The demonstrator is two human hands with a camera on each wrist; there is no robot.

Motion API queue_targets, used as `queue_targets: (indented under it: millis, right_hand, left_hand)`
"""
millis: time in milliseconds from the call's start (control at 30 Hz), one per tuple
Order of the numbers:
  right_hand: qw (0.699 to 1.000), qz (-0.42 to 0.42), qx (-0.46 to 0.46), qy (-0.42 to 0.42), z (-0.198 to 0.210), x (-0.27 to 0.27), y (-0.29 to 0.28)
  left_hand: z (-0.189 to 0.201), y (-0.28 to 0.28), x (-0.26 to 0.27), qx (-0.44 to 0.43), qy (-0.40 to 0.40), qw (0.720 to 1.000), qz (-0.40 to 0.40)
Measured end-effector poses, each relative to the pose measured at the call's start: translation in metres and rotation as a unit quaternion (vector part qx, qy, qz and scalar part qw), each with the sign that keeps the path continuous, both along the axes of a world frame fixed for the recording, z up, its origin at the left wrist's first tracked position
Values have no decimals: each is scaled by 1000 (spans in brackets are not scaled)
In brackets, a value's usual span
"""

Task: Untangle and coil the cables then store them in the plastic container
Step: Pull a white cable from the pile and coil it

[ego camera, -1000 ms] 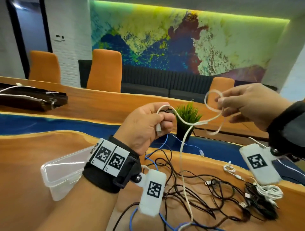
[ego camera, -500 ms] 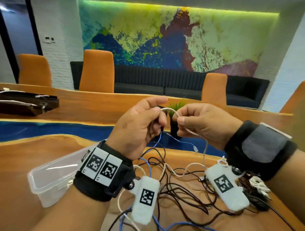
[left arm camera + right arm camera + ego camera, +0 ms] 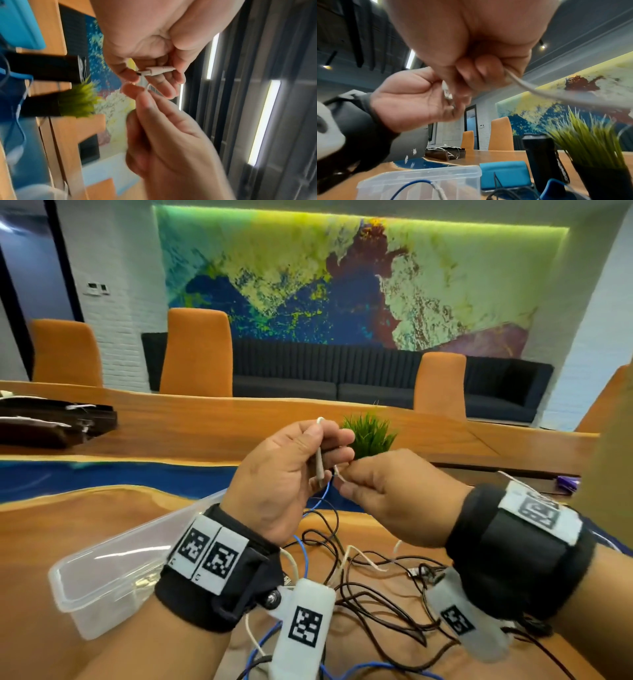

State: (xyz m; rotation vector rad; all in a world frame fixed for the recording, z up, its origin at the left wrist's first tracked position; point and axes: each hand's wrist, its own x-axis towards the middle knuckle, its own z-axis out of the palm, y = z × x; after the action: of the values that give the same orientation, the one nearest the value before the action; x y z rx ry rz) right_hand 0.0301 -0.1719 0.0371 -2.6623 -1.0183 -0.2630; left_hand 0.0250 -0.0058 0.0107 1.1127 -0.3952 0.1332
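Note:
My left hand (image 3: 308,460) is raised above the table and holds the plug end of a white cable (image 3: 319,465) between thumb and fingers. That plug (image 3: 155,71) shows plainly in the left wrist view. My right hand (image 3: 373,484) meets it fingertip to fingertip and pinches the same white cable (image 3: 539,89), which trails away from the fist. Below both hands lies a tangle of black, blue and white cables (image 3: 370,587) on the wooden table. A clear plastic container (image 3: 102,573) stands open under my left wrist.
A small potted plant (image 3: 371,438) stands just behind the hands. A dark tray with white cables (image 3: 51,419) sits at the far left of the table (image 3: 68,655). Orange chairs (image 3: 195,350) and a dark sofa line the far side.
My right hand swung in from the upper right to meet the left, and the wide cable loop between them has closed up. Both hands now work close together at the plug end.

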Motion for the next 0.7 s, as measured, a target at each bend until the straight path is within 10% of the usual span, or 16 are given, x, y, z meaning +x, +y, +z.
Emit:
queue_targets:
  millis: [233, 500, 600, 700]
  right_hand:
    - [993, 15, 12, -119, 53, -13, -13]
    - [961, -23, 264, -83, 37, 27, -28]
    - [993, -1, 116, 21, 1, 17, -20]
    - [999, 16, -33, -34, 10, -7, -13]
  left_hand:
    - [-1, 1, -3, 300, -134, 941, 81]
    - [2, 4, -8, 55, -47, 987, -141]
    - [3, 0, -7, -4, -49, 992, -114]
    - [-6, 1, 2, 234, -174, 953, 75]
